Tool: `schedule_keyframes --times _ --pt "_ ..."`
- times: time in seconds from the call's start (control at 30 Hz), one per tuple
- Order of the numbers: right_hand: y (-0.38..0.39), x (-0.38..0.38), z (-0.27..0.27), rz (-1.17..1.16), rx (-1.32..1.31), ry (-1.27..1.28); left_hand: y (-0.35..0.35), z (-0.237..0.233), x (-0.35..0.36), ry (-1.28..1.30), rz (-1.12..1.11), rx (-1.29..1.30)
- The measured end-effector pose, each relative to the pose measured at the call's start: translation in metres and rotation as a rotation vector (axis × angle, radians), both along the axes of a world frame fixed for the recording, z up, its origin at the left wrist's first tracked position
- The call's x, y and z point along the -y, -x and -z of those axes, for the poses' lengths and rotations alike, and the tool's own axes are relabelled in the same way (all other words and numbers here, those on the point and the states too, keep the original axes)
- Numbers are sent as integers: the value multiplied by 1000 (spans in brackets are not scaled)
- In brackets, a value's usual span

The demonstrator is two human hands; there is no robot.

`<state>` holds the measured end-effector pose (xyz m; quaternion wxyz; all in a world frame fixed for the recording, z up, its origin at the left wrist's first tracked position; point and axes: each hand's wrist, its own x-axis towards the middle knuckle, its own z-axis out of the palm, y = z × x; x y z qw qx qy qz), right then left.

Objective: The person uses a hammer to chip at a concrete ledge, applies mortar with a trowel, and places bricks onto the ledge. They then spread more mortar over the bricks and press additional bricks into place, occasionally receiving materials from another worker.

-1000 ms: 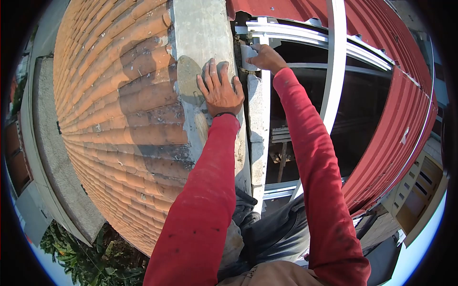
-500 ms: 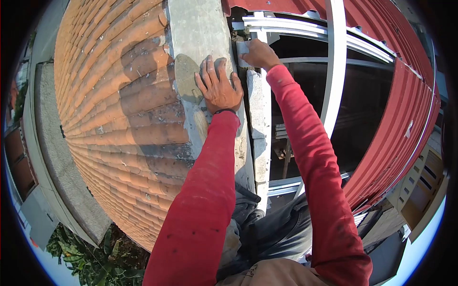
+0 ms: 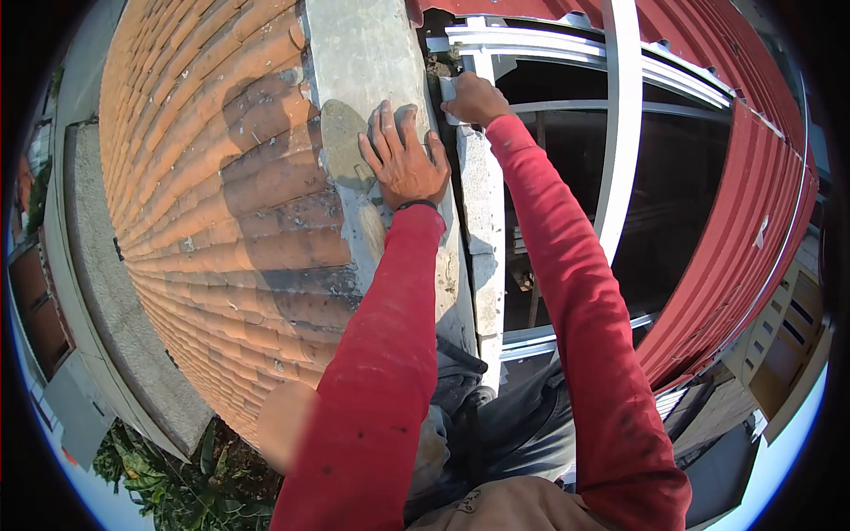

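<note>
My left hand (image 3: 407,164) lies flat, fingers spread, on top of the grey cement-covered wall (image 3: 367,53). Its fingers reach beside a darker, damp-looking oval patch (image 3: 347,133) on that surface. On the wall's right side, my right hand (image 3: 478,99) is closed around a light grey flat piece (image 3: 448,88), most of it hidden by the fingers. That piece sits at the narrow gap between the wall and the white metal frame (image 3: 531,46). Below my right hand runs a rough pale strip of blocks (image 3: 479,195).
Orange clay roof tiles (image 3: 274,177) slope away on the left. To the right, a white beam (image 3: 622,124) crosses a dark opening (image 3: 673,195) in the roof. Red corrugated sheets (image 3: 708,292) border it. My legs (image 3: 513,434) are at the bottom, beside the wall.
Both hands stay in almost the same places. The view has shifted slightly, and a blurred tan shape now shows at the lower left beside my left sleeve.
</note>
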<state>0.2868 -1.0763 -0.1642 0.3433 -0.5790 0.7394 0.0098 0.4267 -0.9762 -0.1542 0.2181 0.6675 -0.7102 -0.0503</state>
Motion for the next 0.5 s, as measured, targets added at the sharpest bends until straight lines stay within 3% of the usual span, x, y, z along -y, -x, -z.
schedule_keyframes --times 0.1,0.3,0.5 --pt "1 2 -6 79 7 12 3 -3 2 10 -4 2" --pt "1 14 -2 -32 11 -87 5 -7 -2 -37 -29 21" --pt "-6 -13 -31 72 25 58 1 11 0 115 -7 150"
